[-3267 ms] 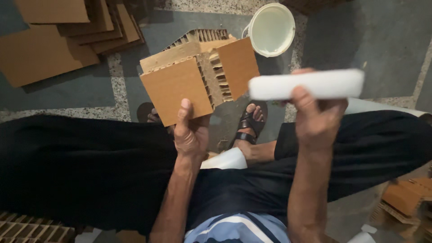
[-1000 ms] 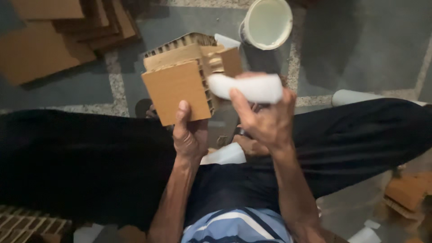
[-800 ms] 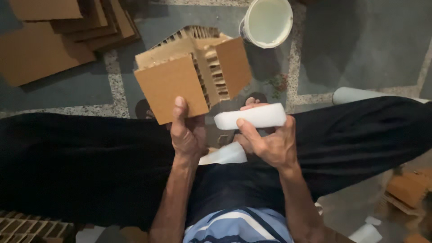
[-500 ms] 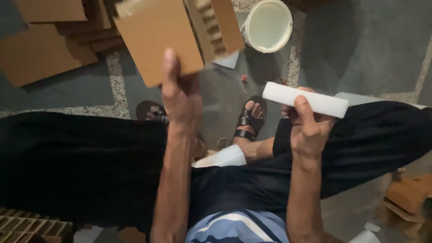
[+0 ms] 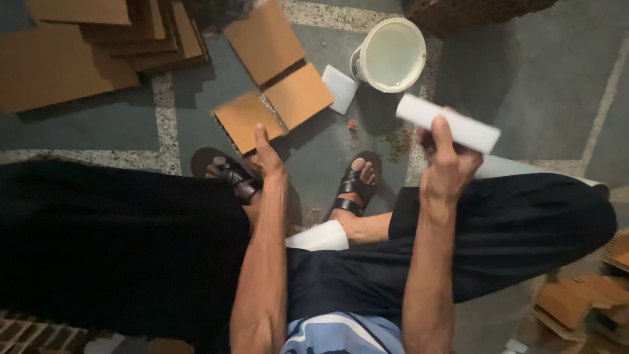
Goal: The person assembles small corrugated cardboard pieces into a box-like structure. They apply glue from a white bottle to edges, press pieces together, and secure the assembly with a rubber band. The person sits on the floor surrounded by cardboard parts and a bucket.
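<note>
Grey stone floor with pale speckled seams, cardboard-strewn.

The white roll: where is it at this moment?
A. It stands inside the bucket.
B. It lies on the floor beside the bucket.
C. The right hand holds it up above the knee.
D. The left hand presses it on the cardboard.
C: the right hand grips the white roll in the air, apart from the bucket; the left hand touches the cardboard piece.

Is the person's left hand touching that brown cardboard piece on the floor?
Touching: the head view shows the left hand with its thumb lying on the cardboard piece's near edge.
</note>
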